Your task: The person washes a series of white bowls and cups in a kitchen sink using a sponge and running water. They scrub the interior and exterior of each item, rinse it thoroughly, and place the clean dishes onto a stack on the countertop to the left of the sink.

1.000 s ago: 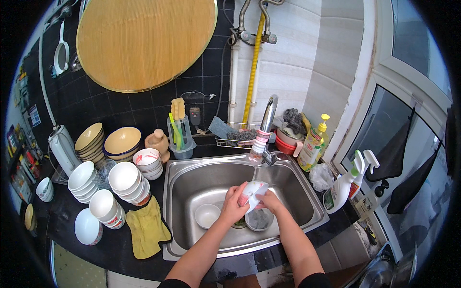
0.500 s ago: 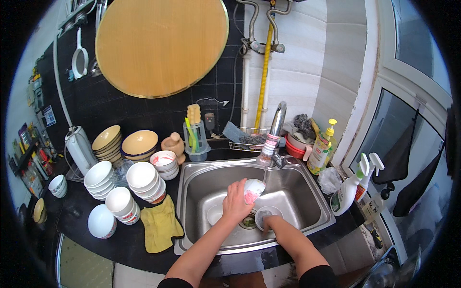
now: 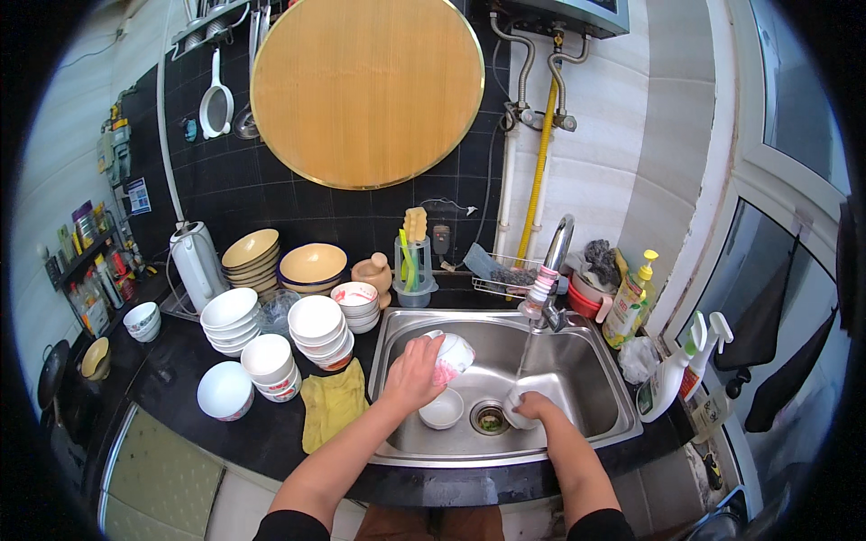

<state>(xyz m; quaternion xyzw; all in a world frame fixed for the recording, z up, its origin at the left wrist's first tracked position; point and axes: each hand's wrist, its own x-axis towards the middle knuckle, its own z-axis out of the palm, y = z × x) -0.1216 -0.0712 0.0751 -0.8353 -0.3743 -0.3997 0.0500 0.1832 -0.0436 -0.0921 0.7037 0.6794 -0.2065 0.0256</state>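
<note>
My left hand (image 3: 415, 371) is closed round a white bowl with a pink pattern (image 3: 454, 361), held tilted above the left part of the steel sink (image 3: 582, 383). Low in the sink, right of the drain (image 3: 489, 417), my right hand (image 3: 536, 408) has its fingers closed on the rim of a second white bowl (image 3: 515, 412), which is tipped on its side. Part of that bowl and some fingertips are hidden. A third white bowl (image 3: 442, 409) rests upright on the sink bottom, left of the drain. Water runs from the faucet (image 3: 559, 248) behind the right-hand bowl.
Stacked white bowls (image 3: 316, 323) and a yellow cloth (image 3: 330, 408) lie on the counter left of the sink. Yellow bowls (image 3: 313, 267), a mortar (image 3: 373, 275) and a utensil holder (image 3: 414, 275) stand behind. A soap bottle (image 3: 625, 311) and spray bottles (image 3: 669, 383) line the right side.
My left hand has carried its bowl leftward, away from the faucet stream. My right hand has tipped the bowl beside the drain onto its side. The whole view has swung left.
</note>
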